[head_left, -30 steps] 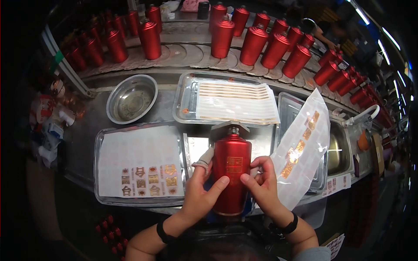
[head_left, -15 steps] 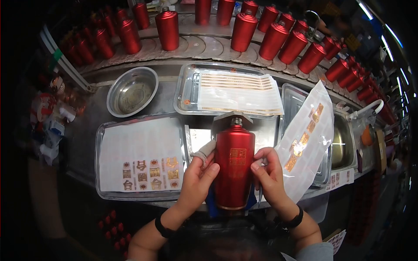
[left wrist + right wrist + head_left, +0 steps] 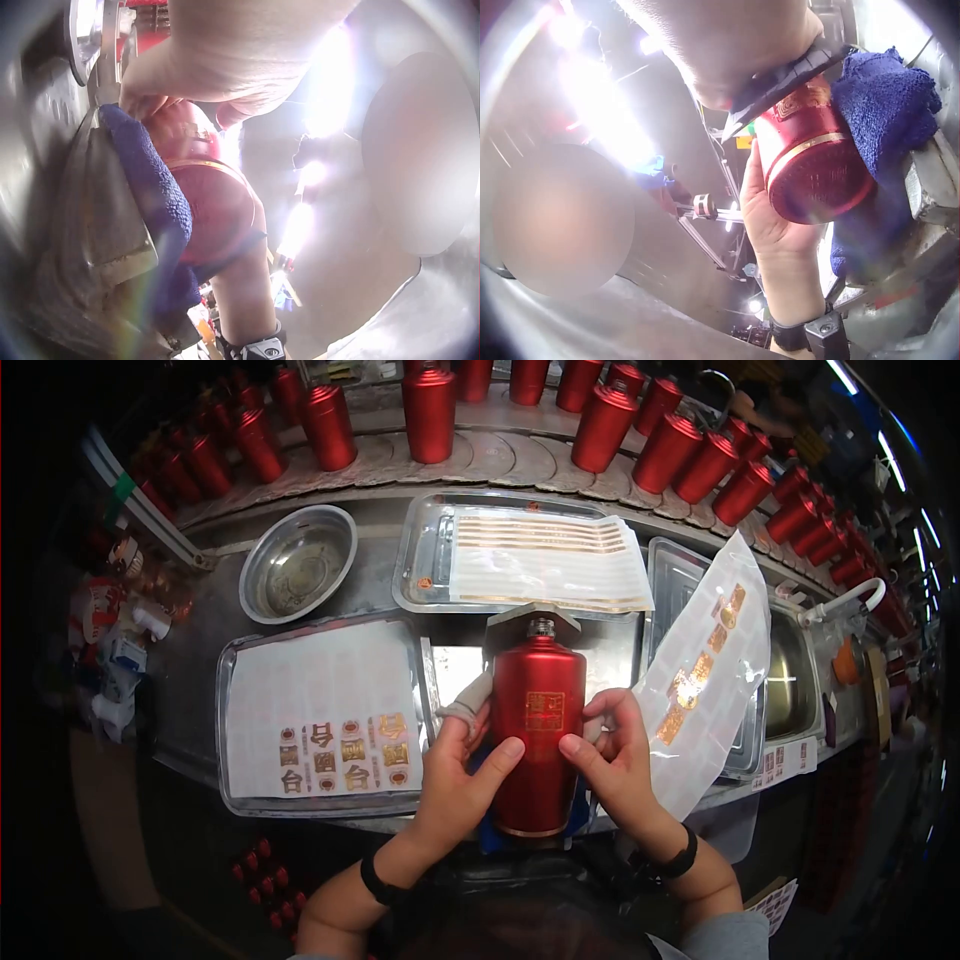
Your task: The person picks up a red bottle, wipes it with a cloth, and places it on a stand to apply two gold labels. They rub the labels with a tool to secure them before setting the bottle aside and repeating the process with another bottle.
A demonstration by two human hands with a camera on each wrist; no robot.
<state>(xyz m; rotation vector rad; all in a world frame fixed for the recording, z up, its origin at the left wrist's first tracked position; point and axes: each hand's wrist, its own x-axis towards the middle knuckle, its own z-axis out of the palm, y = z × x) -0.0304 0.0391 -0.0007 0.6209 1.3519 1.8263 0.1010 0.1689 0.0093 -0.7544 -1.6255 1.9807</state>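
Observation:
A red bottle (image 3: 535,780) with a gold square mark on its front stands or leans upright between both hands. Round its left side curls the left hand (image 3: 455,790), thumb on the front, with a beige wrap (image 3: 468,702) on one finger. The right hand (image 3: 620,765) lays its thumb on the bottle's right front edge, other fingers bent at the side. In the right wrist view a dark pointed tool (image 3: 787,84) lies across the right palm (image 3: 727,37), its hold partly hidden. The bottle's base (image 3: 214,214) rests against a blue cloth (image 3: 150,180).
Left, a tray (image 3: 226,760) holds a sheet of gold characters. Behind are a metal bowl (image 3: 298,565) and a tray (image 3: 408,575) with striped sheets. A clear label strip (image 3: 700,660) lies right, near a sink (image 3: 790,710). Red bottles (image 3: 430,420) line the conveyor (image 3: 500,460).
The conveyor bottles have moved to the right. The right thumb has come from the bottle's edge onto its front since half a second ago. The left hand keeps its hold.

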